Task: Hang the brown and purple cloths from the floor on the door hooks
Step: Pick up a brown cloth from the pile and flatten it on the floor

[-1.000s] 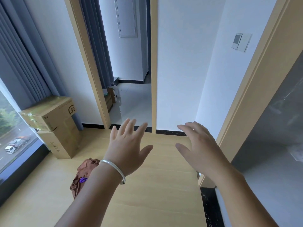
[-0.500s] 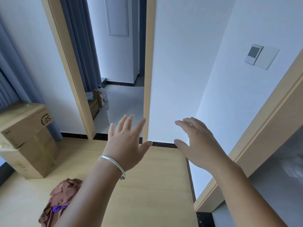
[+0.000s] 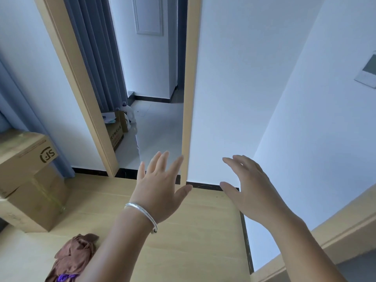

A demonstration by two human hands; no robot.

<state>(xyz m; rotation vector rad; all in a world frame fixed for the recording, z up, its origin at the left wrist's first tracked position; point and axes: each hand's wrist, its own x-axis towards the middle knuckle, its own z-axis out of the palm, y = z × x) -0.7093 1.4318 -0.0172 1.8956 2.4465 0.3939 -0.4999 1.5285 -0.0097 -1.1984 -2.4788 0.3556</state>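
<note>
Left hand [image 3: 158,192] and right hand [image 3: 250,190] both spread, holding nothing. Crumpled brown cloth [image 3: 73,255] over purple cloth [image 3: 65,277] on light wooden floor [image 3: 193,241], near stacked cardboard boxes [image 3: 28,176].

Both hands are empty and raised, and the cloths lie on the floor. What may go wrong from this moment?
1. The brown cloth and the purple cloth lie bunched together, the purple mostly hidden, so one grab may take only one, or the other may fall.
2. Both the left hand and the right hand are open and away from the pile, low at the frame edge, so a reach may miss.
3. No door hooks are in view; finding them may take a search.
</note>
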